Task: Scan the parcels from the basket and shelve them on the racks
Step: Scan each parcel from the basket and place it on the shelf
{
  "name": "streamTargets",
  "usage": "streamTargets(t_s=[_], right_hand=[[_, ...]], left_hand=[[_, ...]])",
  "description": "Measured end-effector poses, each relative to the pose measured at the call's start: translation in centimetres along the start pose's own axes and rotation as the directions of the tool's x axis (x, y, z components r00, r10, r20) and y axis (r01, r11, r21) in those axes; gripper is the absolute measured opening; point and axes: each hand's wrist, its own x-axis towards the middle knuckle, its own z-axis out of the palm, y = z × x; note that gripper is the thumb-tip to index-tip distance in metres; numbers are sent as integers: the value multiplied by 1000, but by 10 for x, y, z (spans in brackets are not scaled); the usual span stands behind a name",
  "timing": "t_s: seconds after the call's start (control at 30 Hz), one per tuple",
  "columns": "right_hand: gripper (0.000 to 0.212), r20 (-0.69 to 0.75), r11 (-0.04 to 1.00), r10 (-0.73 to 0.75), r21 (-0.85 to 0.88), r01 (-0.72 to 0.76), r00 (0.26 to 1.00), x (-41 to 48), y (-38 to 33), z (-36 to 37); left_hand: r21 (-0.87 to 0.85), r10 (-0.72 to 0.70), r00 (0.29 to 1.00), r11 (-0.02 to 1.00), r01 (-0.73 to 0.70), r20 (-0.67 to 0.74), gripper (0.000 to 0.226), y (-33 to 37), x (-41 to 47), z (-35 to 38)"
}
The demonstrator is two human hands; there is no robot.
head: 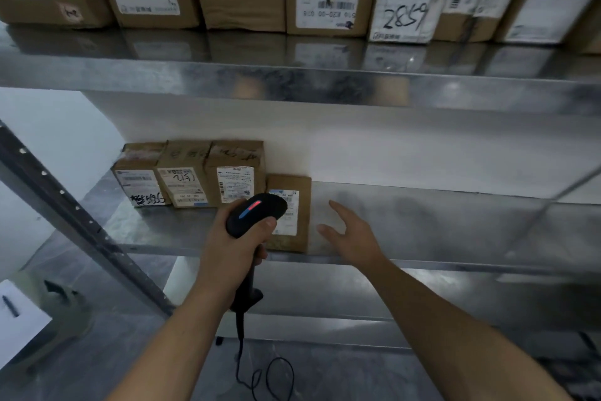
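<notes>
cardboard parcel (301, 205) is shelved beside three others (187, 179); barcode scanner (257, 212) is gripped by left hand (232, 251), right hand (353, 236) is spread empty; basket unseen.

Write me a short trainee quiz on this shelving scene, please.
1. True or false: the left hand grips the scanner.
2. How many parcels stand on the lower shelf? A) two B) four C) six
3. Fill in: the right hand, beside the smallest parcel, is ___ and holds nothing.
Key: 1 true; 2 B; 3 open.
</notes>
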Motion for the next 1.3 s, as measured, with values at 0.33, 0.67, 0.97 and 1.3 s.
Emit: streamTargets(t_s=[0.33, 0.67, 0.97, 1.3], right_hand=[[61, -139, 995, -35, -98, 21, 990, -57, 52, -107], [60, -380, 988, 63, -104, -110, 923, -158, 143, -255], [60, -615, 939, 186, -118, -323, 766, -268, 228, -366], [60, -772, 869, 339, 38, -493, 539, -372, 289, -426]], left_hand=[[32, 59, 988, 997, -64, 145, 33, 11, -33, 112], [107, 106, 900, 980, -166, 423, 45, 5, -97, 280], [111, 64, 741, 976, -185, 669, 55, -16, -160, 432], [86, 24, 504, 977, -194, 863, 60, -35, -221, 559]])
